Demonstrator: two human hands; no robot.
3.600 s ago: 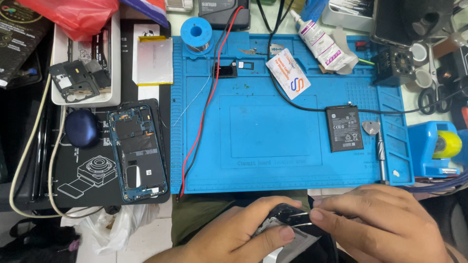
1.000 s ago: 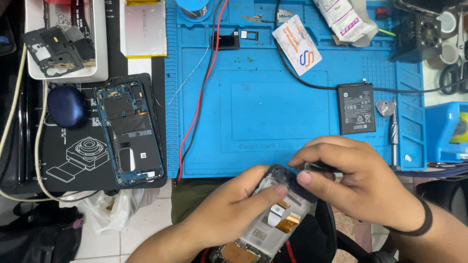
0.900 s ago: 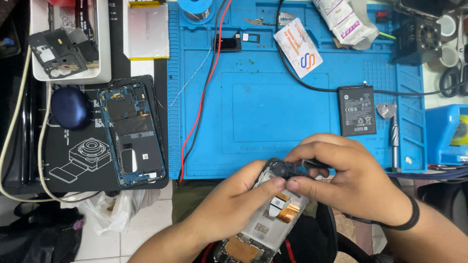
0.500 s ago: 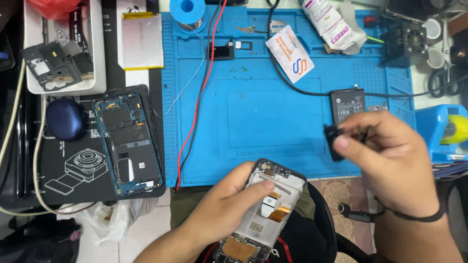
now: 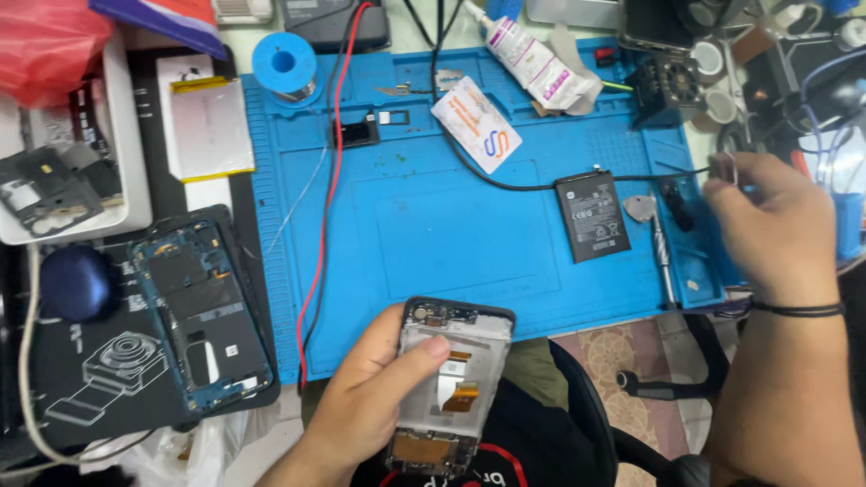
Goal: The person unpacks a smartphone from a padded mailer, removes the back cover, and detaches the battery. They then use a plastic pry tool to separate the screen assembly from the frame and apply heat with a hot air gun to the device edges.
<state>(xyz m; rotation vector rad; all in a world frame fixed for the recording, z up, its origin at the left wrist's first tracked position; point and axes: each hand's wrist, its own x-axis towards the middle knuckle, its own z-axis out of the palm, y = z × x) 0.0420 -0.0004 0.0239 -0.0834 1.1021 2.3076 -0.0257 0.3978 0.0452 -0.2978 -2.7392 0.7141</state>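
Bare forearms; a thin black band (image 5: 798, 309) circles the right wrist.

Hands: two, left (image 5: 374, 397), right (image 5: 767, 230)
Opened phones: two, (image 5: 446, 388), (image 5: 203, 316)
Batteries: two, (image 5: 591, 216), (image 5: 212, 126)
Solder spools: one (image 5: 284, 68)
Blue mats: one (image 5: 433, 216)

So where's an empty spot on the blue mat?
The blue mat is bare in its middle, between the red wire and the black battery, below the white card. Its top edge and right side are crowded.
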